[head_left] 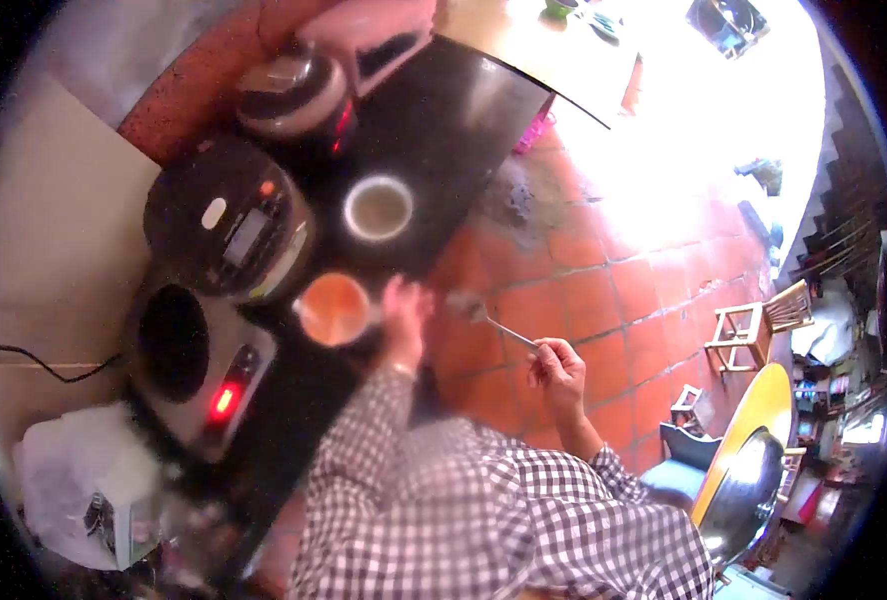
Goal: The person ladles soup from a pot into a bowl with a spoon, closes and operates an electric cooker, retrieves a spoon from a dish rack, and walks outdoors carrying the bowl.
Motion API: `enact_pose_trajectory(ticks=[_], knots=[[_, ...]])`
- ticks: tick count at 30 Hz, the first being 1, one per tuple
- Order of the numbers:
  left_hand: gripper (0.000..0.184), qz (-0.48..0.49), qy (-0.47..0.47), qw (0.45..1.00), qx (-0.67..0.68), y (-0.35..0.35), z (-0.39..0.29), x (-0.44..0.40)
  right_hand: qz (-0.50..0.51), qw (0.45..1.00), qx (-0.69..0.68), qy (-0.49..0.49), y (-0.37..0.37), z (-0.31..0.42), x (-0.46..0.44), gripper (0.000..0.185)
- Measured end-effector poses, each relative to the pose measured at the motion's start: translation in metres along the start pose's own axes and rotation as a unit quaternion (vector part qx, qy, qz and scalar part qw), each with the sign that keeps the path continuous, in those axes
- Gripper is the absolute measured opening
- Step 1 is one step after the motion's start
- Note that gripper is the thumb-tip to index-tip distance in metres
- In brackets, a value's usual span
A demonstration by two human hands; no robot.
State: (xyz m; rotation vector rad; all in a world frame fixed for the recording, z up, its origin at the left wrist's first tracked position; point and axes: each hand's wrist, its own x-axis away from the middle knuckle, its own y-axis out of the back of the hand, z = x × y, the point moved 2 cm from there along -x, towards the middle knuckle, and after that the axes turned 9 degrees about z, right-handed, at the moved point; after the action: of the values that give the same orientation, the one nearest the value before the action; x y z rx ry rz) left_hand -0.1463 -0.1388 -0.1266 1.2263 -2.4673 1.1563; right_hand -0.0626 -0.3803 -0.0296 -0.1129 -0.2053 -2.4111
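My left hand (406, 312), somewhat blurred, is just right of an orange cup (334, 309) on the dark counter; its fingers look apart, with nothing visible in them. In my right hand (559, 372) is the handle of a metal spoon (509, 331). The spoon's blurred bowl end points left, over the tiled floor, between my hands. Above the orange cup stands a round white-rimmed bowl (379, 209) with something pale inside.
A dark rice cooker (226, 222) and a cooktop (189, 350) with a red display line the counter's left side. Behind stands another rounded appliance (292, 92). A wooden chair (744, 335) and a yellow-rimmed table (776, 400) are at the right.
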Motion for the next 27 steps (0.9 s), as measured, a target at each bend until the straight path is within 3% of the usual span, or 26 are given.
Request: enact_pose_trajectory(ticks=[2, 6, 14, 16, 17, 18, 20, 24, 27], knots=[[0.061, -0.019, -0.037, 0.998, 0.05, 0.002, 0.001, -0.025, -0.008, 0.998, -0.052, -0.044, 0.004, -0.006, -0.008, 0.014], [0.065, -0.086, -0.072, 0.993, 0.044, -0.002, -0.013, -0.065, -0.008, 0.988, -0.101, -0.113, 0.003, 0.006, -0.05, 0.015], [0.061, -0.109, -0.094, 0.988, 0.051, 0.0, -0.031, -0.117, -0.046, 0.976, -0.176, -0.116, -0.008, 0.028, -0.12, 0.014], [0.057, -0.11, -0.141, 0.982, -0.066, 0.002, -0.03, -0.119, -0.051, 0.98, -0.166, -0.102, -0.003, 0.027, -0.128, 0.014], [0.055, -0.119, -0.12, 0.986, 0.007, 0.005, -0.027, -0.119, -0.044, 0.986, -0.138, -0.088, 0.003, 0.021, -0.13, 0.014], [0.057, -0.105, -0.15, 0.978, -0.096, 0.013, -0.022, -0.123, -0.036, 0.991, -0.109, -0.075, 0.008, 0.017, -0.132, 0.014], [0.062, -0.104, -0.218, 0.924, -0.296, 0.03, -0.01, -0.128, -0.051, 0.974, -0.184, -0.121, 0.013, 0.027, -0.141, 0.014], [0.059, -0.117, -0.215, 0.897, -0.368, 0.027, -0.02, -0.125, -0.042, 0.956, -0.251, -0.145, 0.036, 0.036, -0.157, 0.014], [0.042, -0.099, -0.184, 0.943, -0.259, 0.011, -0.025, -0.115, -0.026, 0.952, -0.277, -0.132, 0.063, 0.034, -0.166, 0.015]])
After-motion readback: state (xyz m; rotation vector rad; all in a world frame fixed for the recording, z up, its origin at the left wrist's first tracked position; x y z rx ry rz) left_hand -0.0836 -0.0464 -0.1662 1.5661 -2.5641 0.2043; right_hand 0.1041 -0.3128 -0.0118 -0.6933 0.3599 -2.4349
